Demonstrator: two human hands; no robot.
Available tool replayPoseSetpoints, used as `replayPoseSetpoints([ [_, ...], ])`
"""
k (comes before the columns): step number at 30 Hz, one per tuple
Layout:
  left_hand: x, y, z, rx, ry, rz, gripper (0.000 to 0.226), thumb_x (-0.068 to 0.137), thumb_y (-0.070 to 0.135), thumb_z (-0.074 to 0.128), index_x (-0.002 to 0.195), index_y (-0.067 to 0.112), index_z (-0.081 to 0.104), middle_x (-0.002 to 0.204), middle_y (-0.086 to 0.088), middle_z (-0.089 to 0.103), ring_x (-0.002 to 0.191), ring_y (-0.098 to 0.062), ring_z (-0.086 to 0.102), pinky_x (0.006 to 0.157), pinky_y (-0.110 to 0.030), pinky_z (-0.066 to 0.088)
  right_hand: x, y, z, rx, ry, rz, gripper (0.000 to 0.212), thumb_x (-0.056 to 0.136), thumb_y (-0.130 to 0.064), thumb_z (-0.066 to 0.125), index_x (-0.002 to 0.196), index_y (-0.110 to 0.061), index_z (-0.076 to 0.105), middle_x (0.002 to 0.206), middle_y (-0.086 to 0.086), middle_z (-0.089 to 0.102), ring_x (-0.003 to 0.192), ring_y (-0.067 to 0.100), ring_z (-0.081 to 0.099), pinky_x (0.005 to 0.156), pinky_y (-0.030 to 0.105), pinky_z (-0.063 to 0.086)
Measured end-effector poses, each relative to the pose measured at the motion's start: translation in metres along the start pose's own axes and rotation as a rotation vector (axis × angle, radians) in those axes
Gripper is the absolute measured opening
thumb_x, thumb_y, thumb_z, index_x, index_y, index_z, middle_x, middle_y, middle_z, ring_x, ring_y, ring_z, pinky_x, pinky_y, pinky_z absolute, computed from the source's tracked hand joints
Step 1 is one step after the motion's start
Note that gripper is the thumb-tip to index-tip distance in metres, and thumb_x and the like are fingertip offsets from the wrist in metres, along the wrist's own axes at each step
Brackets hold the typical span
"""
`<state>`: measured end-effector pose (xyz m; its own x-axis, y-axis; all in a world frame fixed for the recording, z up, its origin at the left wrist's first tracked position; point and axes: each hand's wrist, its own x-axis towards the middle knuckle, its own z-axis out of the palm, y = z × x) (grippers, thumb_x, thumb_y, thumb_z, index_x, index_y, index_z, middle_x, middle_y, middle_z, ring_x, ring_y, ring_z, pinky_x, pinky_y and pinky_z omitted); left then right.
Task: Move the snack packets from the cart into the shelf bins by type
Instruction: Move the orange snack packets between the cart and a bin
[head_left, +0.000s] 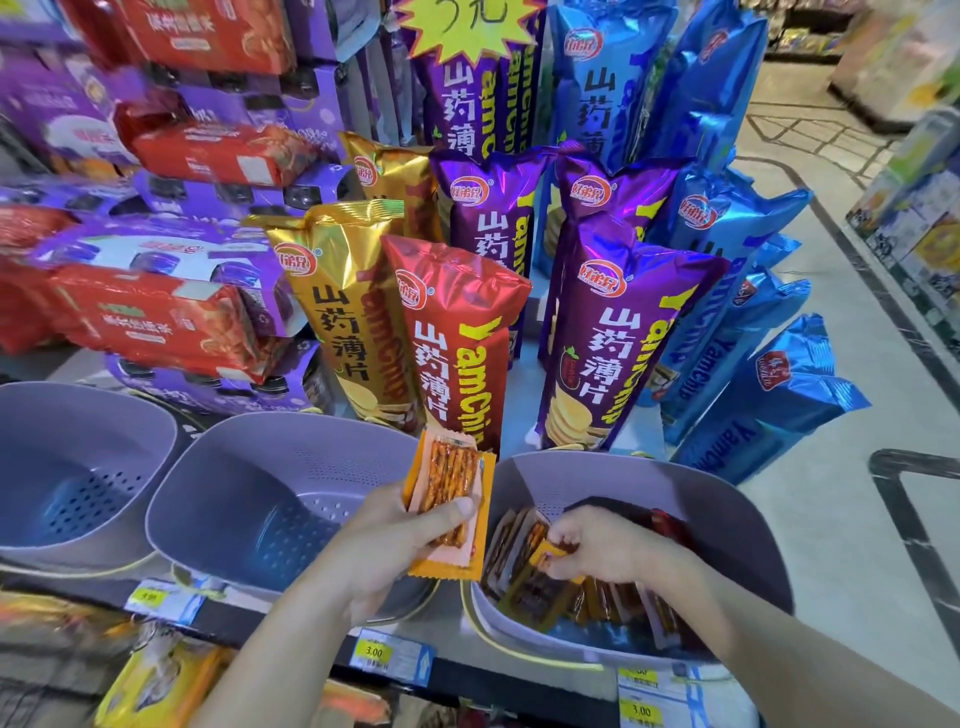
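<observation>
Your left hand (410, 535) has its fingers clamped round a few orange snack packets (451, 480), held above the rims of the middle bin (234, 467) and right bin (727, 499). Your right hand (597, 545) reaches into the right bin, fingers pinching one orange packet (549, 557) among those standing there.

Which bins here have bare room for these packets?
The far-left grey perforated plastic bin and the middle grey bin beside it, left of your left hand, show bare floors. The right grey bin is crowded with small packets around your right hand.
</observation>
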<state>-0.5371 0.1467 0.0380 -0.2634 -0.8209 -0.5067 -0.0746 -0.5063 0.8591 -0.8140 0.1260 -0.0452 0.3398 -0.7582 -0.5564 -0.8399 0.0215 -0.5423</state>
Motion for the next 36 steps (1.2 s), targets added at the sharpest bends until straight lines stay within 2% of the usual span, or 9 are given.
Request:
replayPoseSetpoints([
  [2,-0.002,0.002,0.001,0.0,-0.002,0.002,0.05,0.078,0.043,0.082,0.122,0.02,0.074,0.11,-0.004,0.082,0.102,-0.02,0.079,0.097,-0.04,0.059,-0.017,-0.007,-0.016,0.147,0.03,-0.002,0.012,0.088,-0.033,0.081,0.091,-0.031,0.069,0.109,-0.015,0.07,0.089,0.009,0.071,0.084,0.033,0.059],
  [6,-0.005,0.005,0.007,0.01,-0.019,0.023,0.052,0.077,0.043,0.08,0.124,0.022,0.072,0.112,-0.001,0.081,0.104,-0.017,0.078,0.09,-0.033,0.057,-0.053,-0.023,-0.058,0.333,0.023,-0.121,0.014,0.09,-0.039,0.078,0.102,-0.032,0.076,0.109,-0.008,0.078,0.097,0.029,0.074,0.09,0.055,0.059],
  [9,-0.005,0.005,0.012,0.01,-0.064,0.014,0.052,0.081,0.041,0.08,0.128,0.02,0.07,0.116,-0.003,0.08,0.109,-0.02,0.077,0.099,-0.038,0.057,-0.068,-0.046,-0.071,0.516,0.047,-0.246,0.03,0.087,-0.051,0.078,0.107,-0.029,0.076,0.11,-0.001,0.078,0.099,0.03,0.074,0.081,0.042,0.062],
  [13,-0.007,0.003,0.021,-0.09,-0.122,0.008,0.046,0.09,0.038,0.076,0.129,0.014,0.07,0.12,-0.009,0.079,0.109,-0.026,0.077,0.081,-0.03,0.063,-0.053,-0.069,-0.06,0.627,0.233,-0.28,0.019,0.086,-0.041,0.082,0.102,-0.032,0.077,0.103,-0.002,0.079,0.091,0.023,0.077,0.069,0.025,0.059],
  [18,-0.005,0.003,0.023,-0.116,-0.115,0.04,0.05,0.082,0.019,0.087,0.128,0.011,0.07,0.119,-0.016,0.078,0.109,-0.033,0.076,0.083,-0.037,0.064,-0.038,-0.083,-0.046,0.685,0.379,-0.356,0.016,0.079,-0.03,0.089,0.089,-0.03,0.076,0.09,0.001,0.078,0.078,0.015,0.073,0.071,0.031,0.06],
  [22,-0.004,0.002,0.015,-0.117,0.015,0.046,0.043,0.078,0.014,0.083,0.12,0.01,0.074,0.11,-0.016,0.08,0.095,-0.029,0.08,0.069,-0.032,0.063,-0.031,-0.067,-0.043,0.965,0.197,-0.273,0.026,0.082,-0.033,0.085,0.098,-0.015,0.074,0.094,0.016,0.076,0.082,0.033,0.075,0.073,0.04,0.063],
  [27,-0.002,-0.003,-0.006,-0.141,0.11,0.04,0.046,0.07,0.025,0.086,0.114,0.013,0.078,0.108,-0.012,0.081,0.092,-0.027,0.08,0.069,-0.032,0.063,0.001,-0.018,-0.021,0.208,0.158,0.035,0.031,0.092,-0.035,0.076,0.119,-0.021,0.073,0.116,-0.004,0.076,0.107,0.019,0.072,0.101,0.039,0.056],
  [30,-0.001,-0.006,-0.009,-0.135,0.127,0.039,0.05,0.067,0.026,0.087,0.114,0.014,0.077,0.108,-0.012,0.081,0.093,-0.028,0.08,0.07,-0.032,0.064,0.018,-0.005,0.0,0.05,0.061,0.099,0.042,0.093,-0.033,0.074,0.132,-0.022,0.063,0.132,-0.001,0.067,0.121,0.018,0.063,0.109,0.041,0.049],
  [36,-0.001,-0.004,-0.008,-0.134,0.107,0.027,0.05,0.07,0.025,0.085,0.118,0.015,0.075,0.11,-0.011,0.081,0.099,-0.028,0.079,0.079,-0.035,0.061,0.034,-0.004,0.018,-0.083,0.011,0.075,0.02,0.093,-0.031,0.072,0.106,-0.024,0.059,0.107,-0.003,0.064,0.101,0.019,0.062,0.08,0.031,0.049],
])
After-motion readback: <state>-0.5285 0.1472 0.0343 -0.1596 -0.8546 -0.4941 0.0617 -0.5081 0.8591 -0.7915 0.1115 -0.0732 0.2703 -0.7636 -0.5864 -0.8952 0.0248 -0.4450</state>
